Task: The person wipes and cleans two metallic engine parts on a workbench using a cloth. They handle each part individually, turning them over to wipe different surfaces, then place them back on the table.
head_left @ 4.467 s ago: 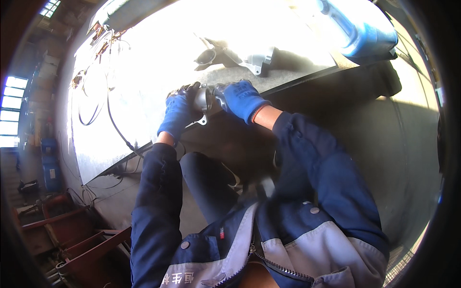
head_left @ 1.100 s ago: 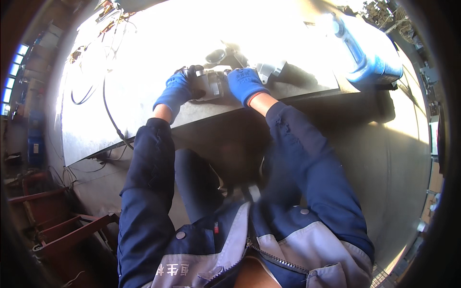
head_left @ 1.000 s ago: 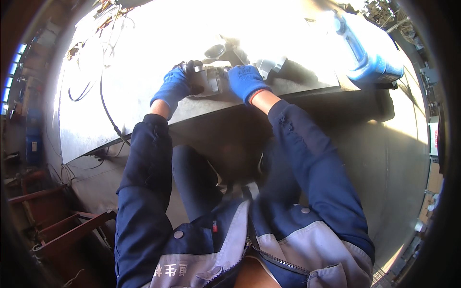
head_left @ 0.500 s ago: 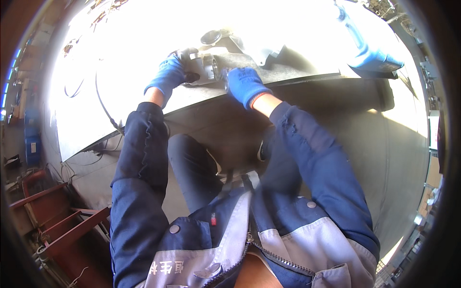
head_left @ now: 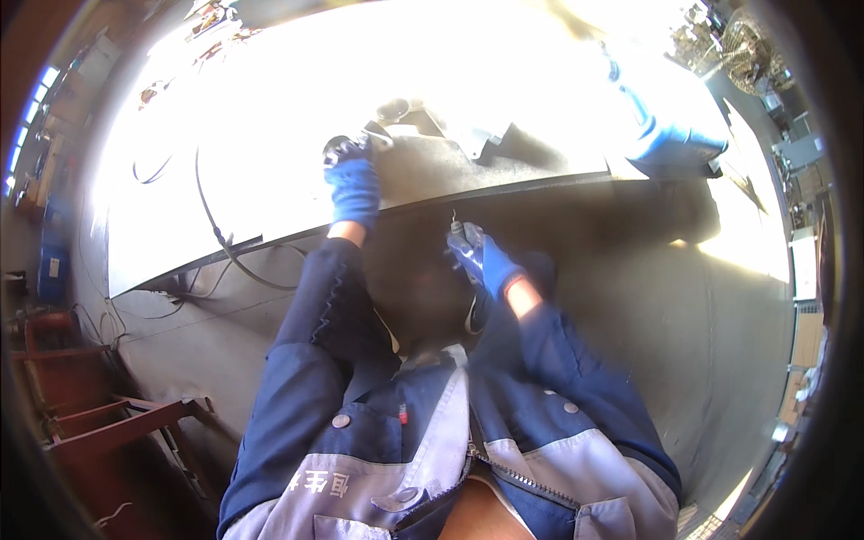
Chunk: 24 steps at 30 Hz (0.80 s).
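Note:
My left hand [head_left: 355, 189], in a blue glove with dark fingers, is at the near edge of the bright worktable [head_left: 504, 183]. Its fingers are closed around a metal part [head_left: 333, 151], mostly hidden by the glove and washed out by glare. Lower and to the right, my right hand [head_left: 483, 259] is in front of the table edge, over my lap. Its gloved fingers grip a slim hand tool [head_left: 456, 227] with a greyish body and a thin bent tip pointing up. Beyond my left hand lie a round-ended metal piece [head_left: 393, 110] and an angular bright metal piece [head_left: 477, 144].
A blue jug [head_left: 675, 139] lies on the table at the right. A dark hose [head_left: 209, 211] runs over the table's left edge and hangs below it. Red metal framing [head_left: 117, 423] stands on the floor at lower left. A fan [head_left: 751, 54] is at the far right.
My right hand has drawn away from the metal part, down and right toward my lap, bringing the tool into sight. My left hand has turned, and the part is now mostly hidden. The view has shifted.

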{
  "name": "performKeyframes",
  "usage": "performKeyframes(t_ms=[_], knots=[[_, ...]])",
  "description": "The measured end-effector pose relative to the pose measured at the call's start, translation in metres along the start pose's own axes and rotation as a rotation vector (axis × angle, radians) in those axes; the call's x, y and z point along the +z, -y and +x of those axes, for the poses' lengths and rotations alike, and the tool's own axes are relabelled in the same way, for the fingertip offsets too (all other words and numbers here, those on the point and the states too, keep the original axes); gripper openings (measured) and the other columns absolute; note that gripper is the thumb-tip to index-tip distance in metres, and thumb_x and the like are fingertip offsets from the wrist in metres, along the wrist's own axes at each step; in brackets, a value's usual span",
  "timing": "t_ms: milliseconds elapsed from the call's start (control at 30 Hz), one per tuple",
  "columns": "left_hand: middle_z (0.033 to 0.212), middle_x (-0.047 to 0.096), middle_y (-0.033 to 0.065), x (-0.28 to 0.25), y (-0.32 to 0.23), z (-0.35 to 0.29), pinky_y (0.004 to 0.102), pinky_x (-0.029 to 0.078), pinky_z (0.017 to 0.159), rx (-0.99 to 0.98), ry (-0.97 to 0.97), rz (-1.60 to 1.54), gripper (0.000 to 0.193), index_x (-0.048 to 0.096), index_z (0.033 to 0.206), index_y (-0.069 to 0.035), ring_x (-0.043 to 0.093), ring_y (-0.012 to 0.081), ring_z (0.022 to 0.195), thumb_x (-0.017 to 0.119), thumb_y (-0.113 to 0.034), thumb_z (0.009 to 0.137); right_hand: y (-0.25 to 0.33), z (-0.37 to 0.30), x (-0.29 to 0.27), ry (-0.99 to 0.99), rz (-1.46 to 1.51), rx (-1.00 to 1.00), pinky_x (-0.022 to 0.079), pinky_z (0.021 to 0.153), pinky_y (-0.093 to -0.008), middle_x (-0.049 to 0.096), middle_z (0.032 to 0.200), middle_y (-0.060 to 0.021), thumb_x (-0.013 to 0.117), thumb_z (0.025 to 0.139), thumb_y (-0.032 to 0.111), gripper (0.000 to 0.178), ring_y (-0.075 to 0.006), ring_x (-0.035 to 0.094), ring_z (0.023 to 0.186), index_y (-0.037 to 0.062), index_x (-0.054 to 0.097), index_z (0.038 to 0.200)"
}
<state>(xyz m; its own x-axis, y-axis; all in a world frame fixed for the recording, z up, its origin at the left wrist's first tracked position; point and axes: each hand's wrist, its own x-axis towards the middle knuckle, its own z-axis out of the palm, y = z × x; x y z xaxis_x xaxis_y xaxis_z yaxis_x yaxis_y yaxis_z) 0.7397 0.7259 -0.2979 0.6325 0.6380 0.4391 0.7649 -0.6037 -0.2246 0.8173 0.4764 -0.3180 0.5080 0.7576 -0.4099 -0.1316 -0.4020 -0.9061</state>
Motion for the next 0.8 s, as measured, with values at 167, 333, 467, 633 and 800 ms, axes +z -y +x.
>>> performKeyframes(t_ms=[167,333,467,633,800], knots=[[0.108,0.060,0.0104,-0.031,-0.036,-0.025,0.0462,0.050,0.076,0.096,0.284,-0.065,0.050,0.043,0.139,-0.014,0.060,0.0267,0.099,0.048,-0.014,0.089,-0.003,-0.004,0.007,0.035,0.181,-0.030,0.052,0.064,-0.0289,0.059,0.093,-0.0021,0.060,0.093,0.024,0.028,-0.0141,0.062,0.081,0.0071,0.056,0.115],[0.105,0.062,0.0150,-0.068,-0.019,-0.051,0.0457,0.051,0.074,0.093,0.071,-0.590,0.054,0.044,0.137,-0.012,0.062,0.0328,0.094,0.057,-0.018,0.085,-0.008,0.015,0.009,-0.195,-0.600,-0.356,0.053,0.067,-0.0336,0.066,0.105,-0.0122,0.062,0.090,0.022,0.041,-0.0245,0.067,0.083,0.0122,0.053,0.129],[0.099,0.066,0.0182,-0.069,0.026,-0.068,0.0467,0.051,0.080,-0.113,0.046,-0.545,0.072,0.034,0.144,-0.018,0.063,0.0366,0.095,0.067,-0.022,0.080,0.049,0.019,0.021,-0.225,-0.882,-0.345,0.051,0.078,-0.0438,0.068,0.102,-0.0133,0.060,0.088,0.028,0.027,-0.0354,0.064,0.091,0.0155,0.063,0.112],[0.096,0.067,0.0187,-0.014,0.060,-0.083,0.0468,0.053,0.070,-0.114,0.328,-0.723,0.080,0.025,0.148,-0.021,0.065,0.0364,0.082,0.068,-0.021,0.080,0.074,0.046,0.039,-0.312,-1.258,-0.530,0.047,0.067,-0.0455,0.070,0.085,-0.0081,0.051,0.091,0.027,0.019,-0.0279,0.068,0.079,0.0163,0.065,0.097],[0.088,0.067,0.0200,0.013,0.060,-0.078,0.0416,0.051,0.058,-0.059,0.552,-1.055,0.080,0.022,0.150,-0.020,0.067,0.0364,0.073,0.064,-0.011,0.082,0.075,0.072,0.044,-0.382,-1.465,-0.458,0.048,0.056,-0.0443,0.070,0.084,-0.0062,0.051,0.088,0.017,0.017,-0.0247,0.068,0.072,0.0180,0.065,0.097]])
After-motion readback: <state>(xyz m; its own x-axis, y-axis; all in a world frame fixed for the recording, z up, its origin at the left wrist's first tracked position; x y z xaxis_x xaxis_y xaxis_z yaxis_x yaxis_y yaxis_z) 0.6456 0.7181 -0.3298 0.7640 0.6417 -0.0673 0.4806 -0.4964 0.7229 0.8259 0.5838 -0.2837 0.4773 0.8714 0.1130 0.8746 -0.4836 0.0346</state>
